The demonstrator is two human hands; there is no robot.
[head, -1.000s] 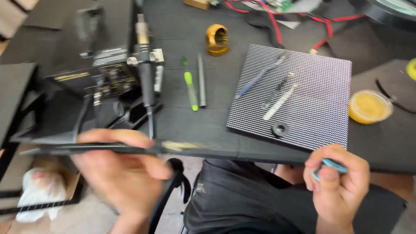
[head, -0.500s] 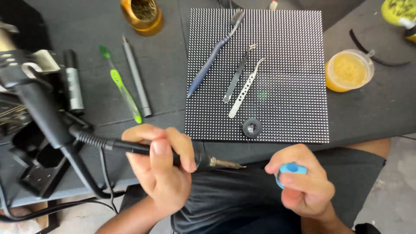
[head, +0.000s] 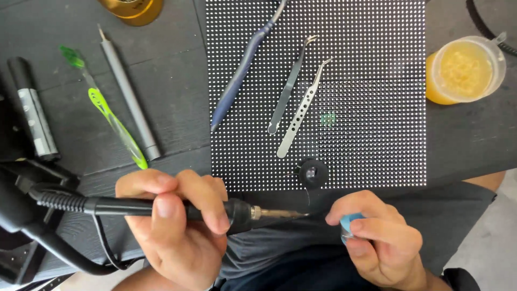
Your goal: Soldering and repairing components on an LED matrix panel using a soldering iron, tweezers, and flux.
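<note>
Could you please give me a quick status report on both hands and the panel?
Left hand grips soldering iron. Right hand holds blue spool by iron tip. Tweezers lie on LED panel.

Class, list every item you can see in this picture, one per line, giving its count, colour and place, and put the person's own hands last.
Dotted panel: 1, black with white dots, centre of the table.
Tweezers: 2, silver, lying on the panel.
Blue-handled tool: 1, dark blue, on the panel's left part.
Small round part: 1, black, near the panel's lower edge.
Tub: 1, clear with yellow contents, right of the panel.
Grey pen-shaped tool: 1, grey, left of the panel.
Green tool: 1, translucent green, beside the grey one.
Soldering iron: 1, black, in the left hand.
Blue spool: 1, in the right hand.
Left hand: grips the iron.
Right hand: holds the spool.
</note>
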